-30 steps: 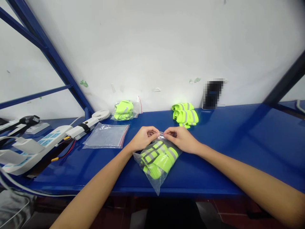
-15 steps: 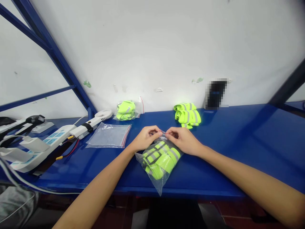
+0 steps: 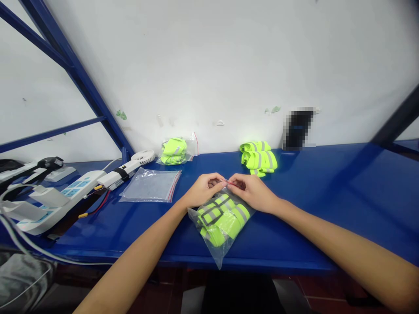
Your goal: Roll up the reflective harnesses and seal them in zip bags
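Observation:
A clear zip bag [image 3: 218, 257] lies on the blue table near its front edge, its red-lined mouth pointing away from me. Inside is a folded neon-yellow reflective strap [image 3: 225, 218] with grey stripes and a black buckle. My left hand [image 3: 205, 189] pinches the bag's mouth from the left, thumb against fingers. Close beside it, my right hand [image 3: 250, 190] pinches the same red-lined edge from the right. The fingertips of both hands nearly meet, and they cover part of the seal.
Flat clear zip bags [image 3: 149, 185] lie left of my hands. A packed bag of yellow straps [image 3: 174, 151] and loose yellow straps [image 3: 259, 161] sit by the wall. A blurred dark phone-like object [image 3: 297, 130] leans there. A power strip [image 3: 65, 198] and small fan [image 3: 143, 156] stand left.
Both hands stay at the bag's mouth, and their pinching fingertips have shifted slightly along the red-lined edge. The view has moved very slightly; the other objects remain in place.

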A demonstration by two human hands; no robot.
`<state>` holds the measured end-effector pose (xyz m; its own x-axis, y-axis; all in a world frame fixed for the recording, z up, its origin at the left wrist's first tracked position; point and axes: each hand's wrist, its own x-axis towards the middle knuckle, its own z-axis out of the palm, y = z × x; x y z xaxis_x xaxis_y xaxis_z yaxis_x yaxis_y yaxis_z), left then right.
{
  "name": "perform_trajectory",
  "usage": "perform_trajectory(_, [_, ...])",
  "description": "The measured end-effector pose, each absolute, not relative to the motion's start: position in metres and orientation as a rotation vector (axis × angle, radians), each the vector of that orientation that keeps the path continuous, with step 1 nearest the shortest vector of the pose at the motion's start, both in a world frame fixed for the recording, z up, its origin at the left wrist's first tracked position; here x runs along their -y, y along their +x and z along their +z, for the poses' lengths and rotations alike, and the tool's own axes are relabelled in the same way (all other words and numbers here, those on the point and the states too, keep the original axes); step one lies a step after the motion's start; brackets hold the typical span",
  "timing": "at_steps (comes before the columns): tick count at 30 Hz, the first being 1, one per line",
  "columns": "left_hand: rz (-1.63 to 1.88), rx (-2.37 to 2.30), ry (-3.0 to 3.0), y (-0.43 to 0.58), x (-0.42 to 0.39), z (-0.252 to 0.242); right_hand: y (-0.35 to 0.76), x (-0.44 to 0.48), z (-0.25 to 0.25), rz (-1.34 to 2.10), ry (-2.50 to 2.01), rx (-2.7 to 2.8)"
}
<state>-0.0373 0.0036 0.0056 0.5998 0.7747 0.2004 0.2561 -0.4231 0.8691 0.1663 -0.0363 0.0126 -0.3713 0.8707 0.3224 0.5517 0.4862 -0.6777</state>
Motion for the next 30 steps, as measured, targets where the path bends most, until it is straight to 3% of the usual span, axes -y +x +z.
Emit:
perform_trajectory(19, [0.766,-0.810,2.074,-0.034,-0.001,0.005,0.166,0.034,0.013,0.572,-1.180,2.079])
perform_trajectory(30, [0.810,-0.770,1.802,-0.038,-0.019,0.002,0.161,0.027,0.025,1.170,-1.200,1.866])
